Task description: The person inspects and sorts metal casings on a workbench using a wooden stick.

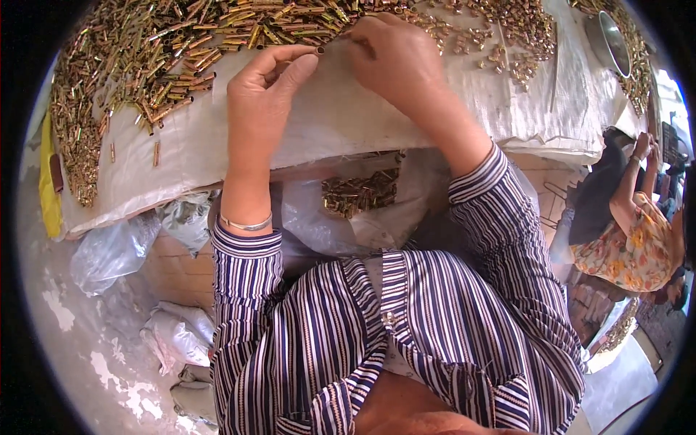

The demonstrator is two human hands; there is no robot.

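Above the near part of the sheet-covered table, my left hand pinches a small brass-coloured tube between thumb and fingers, its round open end toward my right hand. Just to the right, my right hand is closed, fingertips curled inward; a thin dark bit shows at its tips, too small to make out. The two hands' fingertips are close but apart. Behind them lies a wide heap of loose brass-coloured tubes. Smaller shiny metal pieces are spread beyond my right hand.
A round metal bowl stands tilted at the far right. White sheeting covers the table to its front edge. Below that edge, more tubes lie among plastic. Clear plastic bags hang at left. Another person sits at right.
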